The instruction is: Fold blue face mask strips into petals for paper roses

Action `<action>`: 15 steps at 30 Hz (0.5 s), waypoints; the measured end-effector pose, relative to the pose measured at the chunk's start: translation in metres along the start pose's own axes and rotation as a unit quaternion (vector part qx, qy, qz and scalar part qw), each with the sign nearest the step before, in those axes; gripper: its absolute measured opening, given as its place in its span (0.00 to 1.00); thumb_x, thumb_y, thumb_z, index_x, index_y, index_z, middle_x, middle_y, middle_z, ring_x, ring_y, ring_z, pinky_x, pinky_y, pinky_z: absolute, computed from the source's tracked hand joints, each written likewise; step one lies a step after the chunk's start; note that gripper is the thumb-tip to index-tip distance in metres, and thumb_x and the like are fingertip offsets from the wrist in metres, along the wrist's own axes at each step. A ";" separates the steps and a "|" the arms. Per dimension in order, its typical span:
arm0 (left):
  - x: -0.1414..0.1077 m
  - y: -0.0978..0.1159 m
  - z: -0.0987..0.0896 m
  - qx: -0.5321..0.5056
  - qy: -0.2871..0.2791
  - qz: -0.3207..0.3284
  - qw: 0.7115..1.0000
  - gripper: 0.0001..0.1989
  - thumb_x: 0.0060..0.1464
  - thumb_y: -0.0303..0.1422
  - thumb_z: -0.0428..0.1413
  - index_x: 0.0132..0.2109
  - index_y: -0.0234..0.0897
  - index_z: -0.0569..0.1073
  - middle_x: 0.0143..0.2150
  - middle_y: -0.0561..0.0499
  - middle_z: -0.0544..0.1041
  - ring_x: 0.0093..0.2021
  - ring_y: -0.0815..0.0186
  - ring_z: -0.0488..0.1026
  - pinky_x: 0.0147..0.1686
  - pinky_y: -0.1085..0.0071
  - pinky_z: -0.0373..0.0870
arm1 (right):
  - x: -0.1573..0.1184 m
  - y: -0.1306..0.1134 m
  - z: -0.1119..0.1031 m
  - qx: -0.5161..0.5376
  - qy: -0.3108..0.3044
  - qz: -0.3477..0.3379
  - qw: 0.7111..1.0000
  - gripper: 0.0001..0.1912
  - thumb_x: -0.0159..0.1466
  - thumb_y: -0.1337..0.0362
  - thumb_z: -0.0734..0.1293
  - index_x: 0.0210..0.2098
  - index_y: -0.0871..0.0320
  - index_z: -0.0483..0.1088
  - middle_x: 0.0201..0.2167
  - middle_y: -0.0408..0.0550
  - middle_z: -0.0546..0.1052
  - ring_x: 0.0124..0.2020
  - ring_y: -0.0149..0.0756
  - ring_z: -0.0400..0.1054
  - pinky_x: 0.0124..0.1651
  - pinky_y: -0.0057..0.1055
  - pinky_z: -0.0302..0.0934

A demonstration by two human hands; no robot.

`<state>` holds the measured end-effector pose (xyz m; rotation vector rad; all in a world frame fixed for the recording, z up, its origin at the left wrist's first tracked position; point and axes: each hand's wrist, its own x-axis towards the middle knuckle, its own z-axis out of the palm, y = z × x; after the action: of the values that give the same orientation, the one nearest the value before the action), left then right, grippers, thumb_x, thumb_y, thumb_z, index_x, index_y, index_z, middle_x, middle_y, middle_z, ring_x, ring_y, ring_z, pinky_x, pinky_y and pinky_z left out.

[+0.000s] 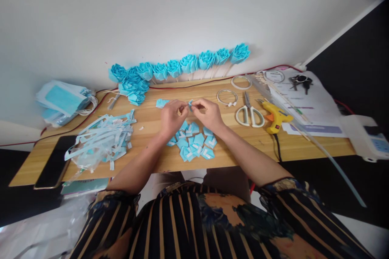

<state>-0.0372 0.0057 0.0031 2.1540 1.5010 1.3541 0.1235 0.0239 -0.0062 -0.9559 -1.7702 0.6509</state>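
Observation:
Between my two hands, over the middle of the table, is a small blue folded piece (190,104). My left hand (174,116) pinches its left side, thumb and finger together. On its right side my right hand (208,114) pinches it too. Just below my hands lies a pile of blue folded petals (194,143), several with white tape strips on them. Some flat blue pieces (162,103) rest behind my left hand. Blue flowers on sticks (189,63) lean in a row against the wall.
Scissors (249,111), a yellow glue gun (275,117) and tape rolls (227,97) lie to the right, with keys (300,82) on papers. At left are face masks (62,99), cut scraps (103,137) and a phone (56,162). A cable (170,87) runs along the back.

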 end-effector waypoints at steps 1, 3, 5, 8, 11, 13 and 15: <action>0.000 0.000 0.000 0.001 0.000 0.000 1.000 0.07 0.55 0.28 0.54 0.31 0.37 0.76 0.24 0.53 0.71 0.28 0.67 0.66 0.32 0.69 0.62 | 0.000 0.000 0.000 0.000 0.000 0.002 1.000 0.03 0.61 0.64 0.66 0.32 0.54 0.73 0.30 0.45 0.78 0.33 0.35 0.71 0.42 0.33 0.66; 0.001 0.000 0.000 0.000 0.001 -0.002 1.000 0.07 0.54 0.28 0.54 0.30 0.37 0.76 0.24 0.53 0.70 0.28 0.67 0.66 0.33 0.69 0.62 | 0.000 0.000 0.000 0.003 -0.001 0.010 1.000 0.03 0.61 0.64 0.66 0.32 0.54 0.73 0.30 0.45 0.78 0.33 0.35 0.71 0.42 0.33 0.66; 0.001 -0.001 0.000 -0.005 0.003 -0.005 1.000 0.07 0.54 0.28 0.54 0.30 0.37 0.75 0.23 0.53 0.70 0.27 0.67 0.65 0.33 0.69 0.62 | 0.000 -0.001 0.000 0.010 -0.003 0.017 1.000 0.04 0.61 0.63 0.66 0.32 0.55 0.73 0.30 0.45 0.78 0.33 0.35 0.71 0.41 0.33 0.65; 0.001 -0.002 0.000 -0.018 0.002 -0.012 1.000 0.07 0.54 0.29 0.54 0.30 0.37 0.76 0.23 0.53 0.70 0.27 0.68 0.65 0.32 0.69 0.61 | 0.000 -0.003 0.000 0.027 -0.004 0.027 0.999 0.04 0.60 0.62 0.66 0.31 0.55 0.73 0.29 0.44 0.77 0.32 0.35 0.71 0.40 0.32 0.65; 0.001 -0.002 -0.001 -0.041 -0.005 -0.021 0.999 0.07 0.55 0.30 0.54 0.31 0.37 0.76 0.24 0.52 0.71 0.27 0.68 0.65 0.32 0.69 0.61 | 0.001 -0.004 0.000 0.047 -0.002 0.042 0.998 0.05 0.60 0.62 0.66 0.31 0.56 0.72 0.28 0.44 0.76 0.31 0.34 0.70 0.39 0.31 0.64; 0.001 -0.001 -0.002 -0.060 -0.015 -0.027 0.998 0.09 0.57 0.32 0.53 0.32 0.37 0.77 0.26 0.51 0.73 0.27 0.68 0.65 0.31 0.69 0.61 | 0.001 -0.003 -0.001 0.062 -0.002 0.058 0.996 0.05 0.60 0.61 0.67 0.31 0.56 0.72 0.28 0.44 0.76 0.31 0.34 0.70 0.39 0.31 0.64; 0.001 0.001 -0.003 -0.077 -0.024 -0.036 0.996 0.10 0.58 0.33 0.52 0.33 0.37 0.77 0.28 0.51 0.75 0.28 0.67 0.66 0.32 0.69 0.62 | 0.002 -0.002 -0.001 0.085 -0.003 0.076 0.993 0.06 0.60 0.59 0.67 0.31 0.56 0.72 0.29 0.44 0.76 0.31 0.34 0.70 0.39 0.31 0.64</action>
<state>-0.0385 0.0046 0.0058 2.0040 1.3947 1.3377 0.1239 0.0243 -0.0032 -0.9782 -1.6291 0.8883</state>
